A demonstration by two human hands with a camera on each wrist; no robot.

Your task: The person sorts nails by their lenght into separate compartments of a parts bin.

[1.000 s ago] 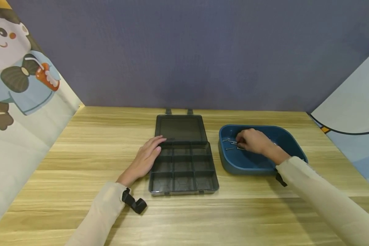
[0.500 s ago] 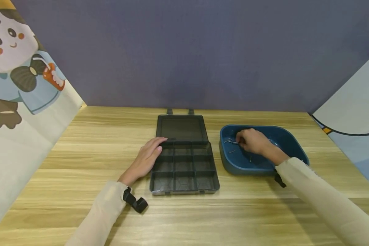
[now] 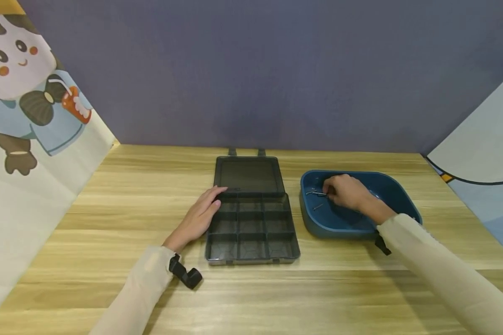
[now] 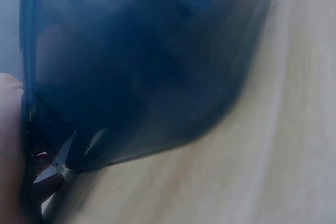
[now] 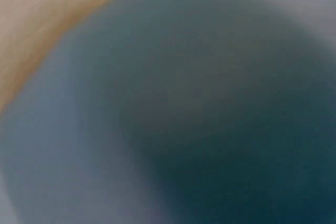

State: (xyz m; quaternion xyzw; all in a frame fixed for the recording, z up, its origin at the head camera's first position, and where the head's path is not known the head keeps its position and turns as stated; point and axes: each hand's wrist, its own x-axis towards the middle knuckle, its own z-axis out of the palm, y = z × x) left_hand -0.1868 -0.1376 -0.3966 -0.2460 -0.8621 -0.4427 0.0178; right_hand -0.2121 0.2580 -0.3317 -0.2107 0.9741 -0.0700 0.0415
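Note:
A dark translucent case with several compartments lies with its lid folded back. My left hand rests along the case's left edge, fingers extended near the hinge. My right hand reaches down inside a blue bin, fingers bent over small metal screws at its left end; whether the fingertips pinch a screw is hidden. In the left wrist view, part of the left hand shows beside a dark, glossy surface. The right wrist view is too blurred for detail.
The case and bin stand side by side on a wood-grain table. A purple-grey panel rises behind it, with printed cartoon sheets at both sides.
The right hand stays in the bin with only slight finger movement; the screws under it have shifted, and one that showed below the hand is out of sight. The left hand has stayed put.

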